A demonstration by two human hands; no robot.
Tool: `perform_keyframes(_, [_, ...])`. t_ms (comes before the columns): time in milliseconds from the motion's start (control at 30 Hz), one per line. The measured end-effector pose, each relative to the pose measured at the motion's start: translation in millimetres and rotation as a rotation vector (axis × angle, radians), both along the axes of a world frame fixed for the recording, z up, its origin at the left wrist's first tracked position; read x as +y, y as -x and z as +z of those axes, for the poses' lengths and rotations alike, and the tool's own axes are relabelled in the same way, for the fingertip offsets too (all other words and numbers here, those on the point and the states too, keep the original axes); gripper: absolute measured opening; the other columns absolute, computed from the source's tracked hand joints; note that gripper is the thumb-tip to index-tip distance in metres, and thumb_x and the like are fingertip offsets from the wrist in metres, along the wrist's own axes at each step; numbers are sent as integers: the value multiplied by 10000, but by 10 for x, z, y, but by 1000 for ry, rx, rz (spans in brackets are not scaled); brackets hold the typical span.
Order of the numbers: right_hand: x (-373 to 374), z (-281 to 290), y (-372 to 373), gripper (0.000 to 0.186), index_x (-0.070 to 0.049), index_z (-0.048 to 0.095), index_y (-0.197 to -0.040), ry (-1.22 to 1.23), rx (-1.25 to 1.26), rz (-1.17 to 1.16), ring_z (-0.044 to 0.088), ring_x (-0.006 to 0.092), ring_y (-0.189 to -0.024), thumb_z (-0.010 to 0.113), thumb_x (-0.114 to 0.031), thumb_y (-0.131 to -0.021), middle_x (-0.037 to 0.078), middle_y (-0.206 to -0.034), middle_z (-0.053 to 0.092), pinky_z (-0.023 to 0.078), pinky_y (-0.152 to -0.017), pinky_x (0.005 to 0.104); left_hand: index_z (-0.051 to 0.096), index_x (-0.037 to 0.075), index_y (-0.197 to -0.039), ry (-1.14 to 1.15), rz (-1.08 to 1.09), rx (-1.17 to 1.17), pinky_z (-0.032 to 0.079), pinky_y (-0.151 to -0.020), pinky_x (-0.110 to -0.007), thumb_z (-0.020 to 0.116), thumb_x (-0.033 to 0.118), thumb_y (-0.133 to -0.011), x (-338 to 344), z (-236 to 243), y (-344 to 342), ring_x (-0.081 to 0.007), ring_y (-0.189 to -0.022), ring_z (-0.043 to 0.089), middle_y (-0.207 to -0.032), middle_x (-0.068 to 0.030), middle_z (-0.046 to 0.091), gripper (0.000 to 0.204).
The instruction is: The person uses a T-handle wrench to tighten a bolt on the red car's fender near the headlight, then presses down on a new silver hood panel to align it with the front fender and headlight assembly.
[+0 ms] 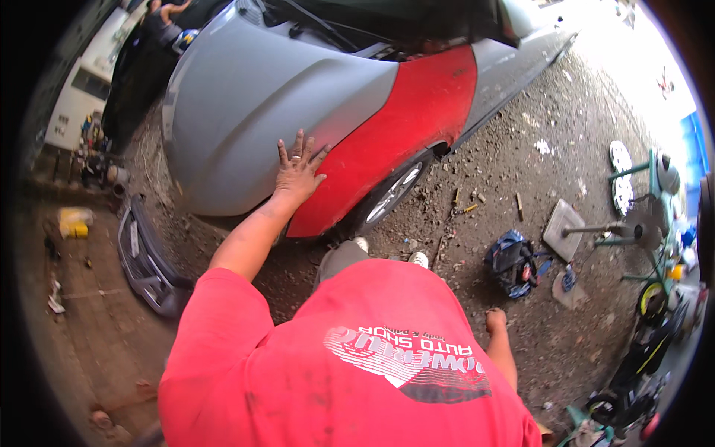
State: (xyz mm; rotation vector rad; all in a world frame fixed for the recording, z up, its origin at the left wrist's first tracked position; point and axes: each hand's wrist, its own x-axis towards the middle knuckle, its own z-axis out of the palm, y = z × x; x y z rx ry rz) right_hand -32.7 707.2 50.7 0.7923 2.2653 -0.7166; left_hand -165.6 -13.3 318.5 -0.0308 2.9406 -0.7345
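Observation:
My left hand (299,176) lies with its fingers spread on the grey hood (253,97) of a car, close to where the hood meets the red front fender (417,104). A ring shows on one of its fingers. Below the fender sits the front wheel (395,192). The front of the car, below the hood, is partly hidden by my left arm. My right hand (495,320) hangs low by my side, away from the car, its fingers curled in. Whether anything is inside that hand is hidden.
A detached bumper (145,261) lies on the ground at left. To the right are a blue bag (512,262), a stand fan (633,231), a flat square slab (564,229) and scattered hand tools (469,208). A scooter (633,372) stands lower right. Another person (165,22) is at the far left.

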Motion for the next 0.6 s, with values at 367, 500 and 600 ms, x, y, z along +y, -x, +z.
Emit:
perform_keyframes(367, [-1233, 1032, 9, 191, -68, 790, -1036, -159, 134, 8, 679, 228, -709, 679, -165, -915, 98, -831, 734, 544, -632, 402, 207, 189, -1676, -550, 475, 242, 105, -1275, -613, 649, 630, -924, -1546, 240, -1444, -380, -1609, 91, -1692, -222, 237, 977])
perform_keyframes(500, [-1959, 1257, -367, 244, -68, 771, -1068, -198, -32, 415, 738, 357, -904, 675, -233, -917, 195, -961, 766, 568, -808, 443, 307, 161, -1641, -686, 459, 384, 165, -1262, -606, 683, 610, -911, -2229, -132, -2146, -404, -1580, 194, -1649, -239, 318, 936])
perform_keyframes(600, [-3120, 1828, -444, 259, -63, 736, -1086, -174, 24, 705, 709, 404, -1034, 660, -247, -920, 220, -1041, 749, 543, -912, 459, 387, 111, -1594, -750, 517, 498, 242, -1231, -604, 731, 534, -906, -2688, -290, -2711, -438, -1529, 294, -1582, -280, 404, 878])
